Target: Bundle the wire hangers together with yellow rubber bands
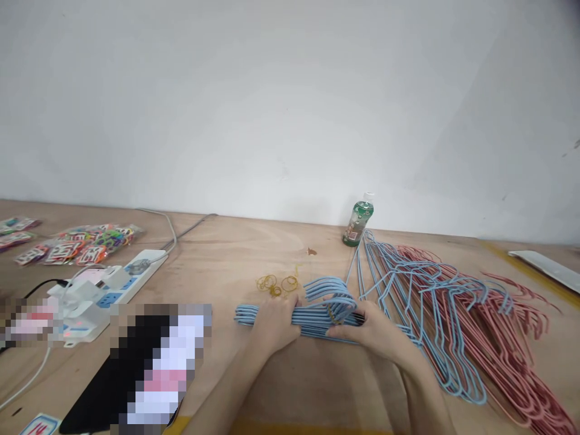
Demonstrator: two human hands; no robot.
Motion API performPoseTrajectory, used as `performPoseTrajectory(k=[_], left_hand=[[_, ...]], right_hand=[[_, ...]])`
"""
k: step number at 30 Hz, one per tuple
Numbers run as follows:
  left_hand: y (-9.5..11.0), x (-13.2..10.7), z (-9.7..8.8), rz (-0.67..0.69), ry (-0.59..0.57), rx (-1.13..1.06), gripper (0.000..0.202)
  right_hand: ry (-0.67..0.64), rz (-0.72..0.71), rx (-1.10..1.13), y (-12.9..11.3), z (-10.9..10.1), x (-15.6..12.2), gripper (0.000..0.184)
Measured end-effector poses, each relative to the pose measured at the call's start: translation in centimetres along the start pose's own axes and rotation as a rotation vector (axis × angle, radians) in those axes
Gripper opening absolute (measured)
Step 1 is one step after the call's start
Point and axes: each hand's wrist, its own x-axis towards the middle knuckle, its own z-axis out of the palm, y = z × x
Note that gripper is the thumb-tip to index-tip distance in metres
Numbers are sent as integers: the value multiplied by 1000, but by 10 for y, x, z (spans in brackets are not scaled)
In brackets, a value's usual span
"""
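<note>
As the left hand (272, 323) and right hand (369, 329) close their fingers around a bundle of blue wire hangers (312, 320) at lower center, loose blue and red hangers (448, 314) spread just right, rubber bands (274, 284) and a green bottle (357, 220) sit beyond, and a power strip (109, 296) lies left.

Two hands, left (272, 323) and right (369, 329), on one bundle of blue wire hangers (315, 322); one green bottle (357, 220) at twelve o'clock, one power strip (109, 293) at ten o'clock, one heap of blue and red hangers (446, 317) at two o'clock.
</note>
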Motion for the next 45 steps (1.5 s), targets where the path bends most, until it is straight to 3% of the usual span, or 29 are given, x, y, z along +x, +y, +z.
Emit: performPoseTrajectory(k=[4,10,15,19,23,28,32,36,42,45], left_hand=[[1,-1,-2,-2,-10,-5,31],[1,-1,-3,-7,-16,-14,31],[1,-2,-2,-4,-16,-17,33],[1,-1,-2,-2,-18,-21,31],[1,-1,-3,2,-23,-23,32],[3,-1,-5,-15,-43,-19,33],[3,0,-5,-20,-58,-18,31],[2,0,-4,-16,-71,-10,36],[2,1,-3,-16,-71,-1,32],[2,2,-4,-19,-69,-2,30]], right_hand=[[31,-106,-61,-12,-6,-1,49],[37,-11,-91,3,3,2,25],[13,-39,23,4,0,-4,58],[59,-7,75,-1,3,-3,42],[40,4,-76,8,7,0,33],[47,-34,82,3,1,-5,59],[79,5,182,-10,3,-3,36],[66,66,169,-9,7,-2,29],[50,82,14,-1,5,-2,30],[97,83,-165,8,11,3,22]])
